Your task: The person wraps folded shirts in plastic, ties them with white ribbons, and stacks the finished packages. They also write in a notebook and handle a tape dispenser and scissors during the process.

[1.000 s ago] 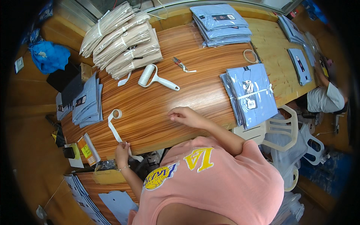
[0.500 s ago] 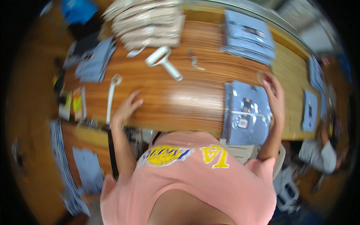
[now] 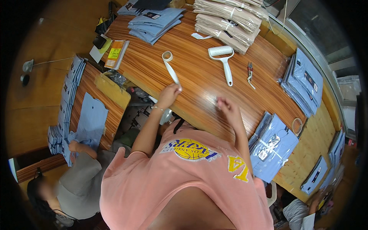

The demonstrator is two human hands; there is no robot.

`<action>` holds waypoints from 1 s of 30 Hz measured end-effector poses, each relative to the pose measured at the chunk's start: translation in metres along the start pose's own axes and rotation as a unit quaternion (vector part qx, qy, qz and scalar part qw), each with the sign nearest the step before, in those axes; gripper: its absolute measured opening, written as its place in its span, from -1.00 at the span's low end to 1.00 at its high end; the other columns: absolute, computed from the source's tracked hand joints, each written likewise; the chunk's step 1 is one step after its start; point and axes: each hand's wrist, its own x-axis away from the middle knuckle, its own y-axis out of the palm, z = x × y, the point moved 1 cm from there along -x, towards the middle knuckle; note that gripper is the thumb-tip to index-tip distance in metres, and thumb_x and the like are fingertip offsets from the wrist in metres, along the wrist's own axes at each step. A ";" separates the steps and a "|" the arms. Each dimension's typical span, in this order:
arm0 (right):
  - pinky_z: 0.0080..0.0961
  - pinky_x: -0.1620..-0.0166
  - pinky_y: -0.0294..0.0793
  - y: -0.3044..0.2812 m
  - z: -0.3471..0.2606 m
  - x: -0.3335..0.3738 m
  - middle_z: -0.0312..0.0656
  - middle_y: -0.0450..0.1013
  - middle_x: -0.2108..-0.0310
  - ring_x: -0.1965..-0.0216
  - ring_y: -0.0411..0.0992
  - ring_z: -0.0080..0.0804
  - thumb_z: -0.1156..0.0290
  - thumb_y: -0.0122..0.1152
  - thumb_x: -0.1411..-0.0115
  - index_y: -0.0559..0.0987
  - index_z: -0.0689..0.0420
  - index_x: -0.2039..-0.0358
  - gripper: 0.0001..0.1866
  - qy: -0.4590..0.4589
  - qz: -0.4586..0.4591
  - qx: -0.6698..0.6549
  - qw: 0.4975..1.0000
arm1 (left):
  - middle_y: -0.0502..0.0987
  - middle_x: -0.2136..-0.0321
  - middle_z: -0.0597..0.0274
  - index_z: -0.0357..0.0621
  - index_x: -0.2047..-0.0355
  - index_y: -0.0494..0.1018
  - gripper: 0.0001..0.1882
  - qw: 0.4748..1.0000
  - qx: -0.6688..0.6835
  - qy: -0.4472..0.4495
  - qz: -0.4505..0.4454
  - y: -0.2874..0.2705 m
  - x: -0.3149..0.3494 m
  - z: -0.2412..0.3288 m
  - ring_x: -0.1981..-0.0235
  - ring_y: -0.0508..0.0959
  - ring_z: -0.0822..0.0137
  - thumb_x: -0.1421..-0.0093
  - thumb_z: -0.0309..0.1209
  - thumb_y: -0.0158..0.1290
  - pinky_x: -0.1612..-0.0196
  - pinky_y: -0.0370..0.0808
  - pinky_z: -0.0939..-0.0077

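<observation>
My left hand (image 3: 168,96) is at the table's front edge, thumb and fingers closed on a white ribbon (image 3: 173,72). From there the ribbon runs back to its small coil on the tabletop. My right hand (image 3: 230,111) hovers over the front middle of the table, fingers loosely bent and somewhat blurred, with nothing visible in it. To its right lies a stack of bagged light-blue folded shirts (image 3: 273,147), bound with a white band. A pale tape ring (image 3: 296,125) rests beside that stack.
A white lint roller (image 3: 226,63) and red-handled thread snips (image 3: 250,73) lie farther back. Bundled beige garments (image 3: 226,28) and blue shirt stacks (image 3: 303,82) stand along the far side. At left a co-worker (image 3: 82,180) handles blue shirts at another table.
The view has turned, shifting the table. My left hand has come onto the ribbon and closed on it. My right hand has left the tape ring and moved toward the table's middle.
</observation>
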 end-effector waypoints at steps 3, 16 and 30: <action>-0.27 0.15 0.27 0.011 0.009 -0.063 -0.14 0.39 0.25 0.19 0.31 -0.21 0.27 0.20 -0.06 0.38 0.17 -0.02 -0.49 -0.114 0.296 0.289 0.904 | 0.44 0.47 0.00 -0.29 0.39 0.36 -0.84 1.000 0.022 -0.018 0.000 0.008 -0.005 0.013 0.39 0.45 -0.01 -0.14 -0.41 0.00 0.28 0.37 0.26; -0.28 0.14 0.34 0.098 -0.017 -0.136 -0.06 0.36 0.11 0.14 0.36 -0.28 0.28 0.13 -0.16 0.22 0.20 -0.15 -0.41 -0.101 0.170 0.015 0.980 | 0.50 0.20 0.17 -0.18 -0.03 0.34 -0.67 0.883 0.462 -0.052 -0.072 0.030 -0.037 0.015 0.32 0.50 0.44 -0.26 -0.56 -0.16 0.25 0.45 0.63; -0.71 0.51 0.26 0.033 -0.019 -0.040 -0.37 0.35 0.58 0.56 0.28 -0.66 0.57 0.19 -0.05 0.37 0.11 -0.05 -0.50 0.129 0.006 -0.044 0.991 | 0.31 0.09 0.04 -0.07 0.26 0.43 -0.62 0.969 -0.168 0.177 0.038 -0.089 -0.083 -0.129 -0.04 0.23 0.02 -0.06 -0.07 0.12 -0.05 0.14 0.08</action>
